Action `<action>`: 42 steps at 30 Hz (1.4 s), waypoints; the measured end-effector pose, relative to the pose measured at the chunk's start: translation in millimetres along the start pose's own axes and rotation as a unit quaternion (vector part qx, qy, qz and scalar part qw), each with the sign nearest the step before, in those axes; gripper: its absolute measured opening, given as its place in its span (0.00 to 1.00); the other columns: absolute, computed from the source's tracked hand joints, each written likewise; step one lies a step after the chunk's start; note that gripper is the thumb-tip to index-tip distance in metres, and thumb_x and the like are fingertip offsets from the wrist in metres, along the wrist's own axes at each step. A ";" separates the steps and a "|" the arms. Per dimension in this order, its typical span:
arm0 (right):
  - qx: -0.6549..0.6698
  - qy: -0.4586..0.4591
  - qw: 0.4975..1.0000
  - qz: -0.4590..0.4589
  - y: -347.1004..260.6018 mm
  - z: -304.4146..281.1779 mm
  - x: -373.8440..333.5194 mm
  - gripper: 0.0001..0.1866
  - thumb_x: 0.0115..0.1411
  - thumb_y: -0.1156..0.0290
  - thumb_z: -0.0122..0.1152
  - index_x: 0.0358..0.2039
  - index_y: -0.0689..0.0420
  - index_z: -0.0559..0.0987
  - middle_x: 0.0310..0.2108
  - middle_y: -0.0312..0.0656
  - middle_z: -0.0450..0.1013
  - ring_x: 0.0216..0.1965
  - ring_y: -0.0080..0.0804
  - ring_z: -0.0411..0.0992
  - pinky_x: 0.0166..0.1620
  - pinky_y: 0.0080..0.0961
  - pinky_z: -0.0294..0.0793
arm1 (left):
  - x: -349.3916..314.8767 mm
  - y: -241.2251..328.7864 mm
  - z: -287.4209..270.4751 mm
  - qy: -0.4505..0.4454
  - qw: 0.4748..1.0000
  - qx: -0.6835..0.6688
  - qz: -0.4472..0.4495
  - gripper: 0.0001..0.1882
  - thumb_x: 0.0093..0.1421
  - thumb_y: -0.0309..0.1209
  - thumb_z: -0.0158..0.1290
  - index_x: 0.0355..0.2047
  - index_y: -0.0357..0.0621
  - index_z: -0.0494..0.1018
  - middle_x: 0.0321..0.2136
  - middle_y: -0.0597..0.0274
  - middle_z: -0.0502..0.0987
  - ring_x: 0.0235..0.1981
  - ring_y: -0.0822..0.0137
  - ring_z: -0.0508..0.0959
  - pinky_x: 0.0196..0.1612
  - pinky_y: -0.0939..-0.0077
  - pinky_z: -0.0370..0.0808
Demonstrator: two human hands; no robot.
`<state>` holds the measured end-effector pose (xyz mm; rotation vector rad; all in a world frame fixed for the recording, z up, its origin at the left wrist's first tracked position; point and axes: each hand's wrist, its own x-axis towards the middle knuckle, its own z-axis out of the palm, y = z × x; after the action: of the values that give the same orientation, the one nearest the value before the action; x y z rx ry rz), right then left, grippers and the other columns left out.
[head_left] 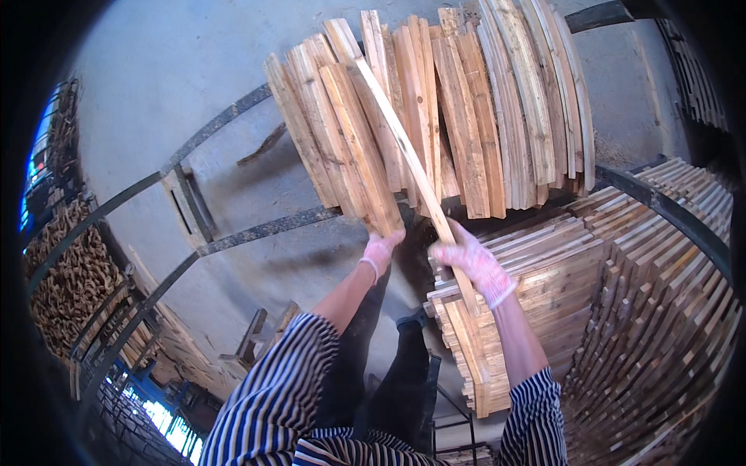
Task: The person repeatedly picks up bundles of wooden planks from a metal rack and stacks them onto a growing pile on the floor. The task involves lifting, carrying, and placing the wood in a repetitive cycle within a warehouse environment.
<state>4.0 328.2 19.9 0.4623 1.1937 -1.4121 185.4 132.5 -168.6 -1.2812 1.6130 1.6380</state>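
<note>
In the head view, holds the long, narrow, pale wooden strip [419, 175] toward its near end in the pink-and-white-gloved right hand [470, 262], slanting far-left over upright-leaning rough tan boards [460, 124] by dark metal rails [268, 231]. Touches a wide brown board [360, 147] at its near end with the similarly gloved left hand [382, 250]; cannot tell whether gripping. Expect light, stiff, possibly splintery wood; best grasp around mid-length.

1. The narrow strip [414, 159] is pale, bare wood, smooth-looking along its face.
2. The boards [536, 109] are unvarnished wood, mostly matt, with grain and dark knots showing.
3. The stacked strips [544, 299] are bare wood too.
4. The rails [268, 231] look like dark metal, scuffed and dull.
5. The gloves [486, 272] look like thin knitted cloth.
6. The striped sleeves [272, 373] are soft, matt cloth.
7. The floor [140, 93] looks like smooth, matt concrete.
</note>
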 end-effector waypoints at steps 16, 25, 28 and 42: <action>0.003 0.073 0.997 -0.001 42.1 54.6 38.8 0.38 0.57 0.64 0.75 0.63 0.62 0.66 0.45 0.44 0.76 0.39 0.31 0.78 0.40 0.27 0.81 | -137.7 106.0 -59.5 -0.172 0.936 0.160 0.261 0.22 0.72 0.43 0.51 0.58 0.39 0.71 0.51 0.54 0.78 0.54 0.65 0.77 0.58 0.71 0.72; -0.146 0.097 0.984 0.007 63.2 76.2 -136.3 0.51 0.47 0.51 0.79 0.65 0.65 0.64 0.50 0.55 0.76 0.52 0.42 0.75 0.57 0.33 0.75 | -109.4 238.8 21.4 -0.169 0.942 -0.258 -0.133 0.28 0.61 0.56 0.61 0.51 0.51 0.71 0.39 0.58 0.77 0.37 0.59 0.81 0.39 0.59 0.82; -0.161 0.134 0.978 -0.016 76.4 55.4 -204.2 0.53 0.49 0.48 0.74 0.67 0.64 0.61 0.57 0.57 0.71 0.61 0.45 0.69 0.64 0.35 0.67 | -165.4 218.1 84.3 -0.174 0.945 -0.270 -0.056 0.28 0.60 0.55 0.62 0.50 0.50 0.72 0.36 0.58 0.77 0.35 0.58 0.81 0.40 0.60 0.82; -0.014 0.473 0.876 -0.090 347.7 -100.4 -400.1 0.47 0.48 0.51 0.74 0.65 0.58 0.68 0.54 0.54 0.76 0.54 0.44 0.76 0.59 0.34 0.75 | -277.6 118.3 260.6 -0.403 0.870 0.227 0.170 0.38 0.61 0.46 0.65 0.65 0.39 0.65 0.42 0.60 0.79 0.37 0.70 0.78 0.40 0.76 0.78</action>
<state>382.4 679.2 177.1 1.1220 2.0742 -1.3332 132.5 431.3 89.9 -0.0231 1.5528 1.5292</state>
